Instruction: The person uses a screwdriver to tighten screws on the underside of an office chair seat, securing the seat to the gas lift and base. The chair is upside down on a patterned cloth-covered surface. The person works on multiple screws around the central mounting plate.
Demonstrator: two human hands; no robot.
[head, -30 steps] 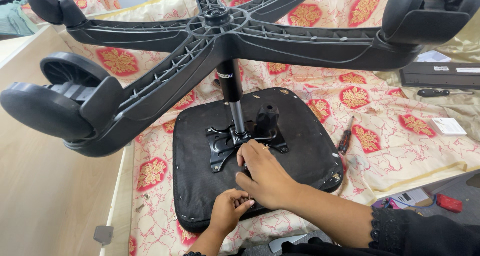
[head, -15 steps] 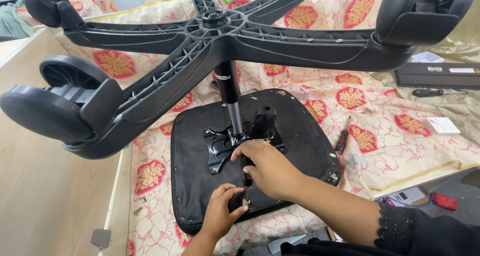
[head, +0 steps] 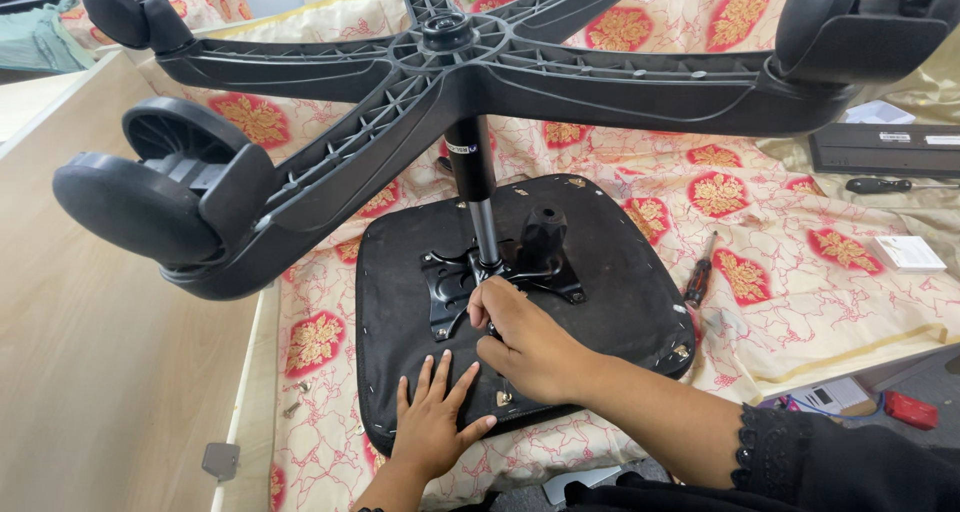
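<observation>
Seat underside (head: 610, 282): left hand (head: 432, 422) flat, right hand (head: 525, 342) gripping mechanism plate (head: 455, 277)

An upturned black fabric chair seat (head: 600, 302) lies on a red-and-cream floral cloth (head: 780, 232). The left hand (head: 432, 422) presses flat on it; the right hand (head: 525, 344) grips beside the black metal mounting plate (head: 450, 277).

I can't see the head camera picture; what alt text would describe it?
An upturned black office chair seat lies on a floral red-and-cream cloth, its five-armed wheeled base up in the air. The left hand presses flat on the seat while the right hand works at the black metal mounting plate.
</observation>
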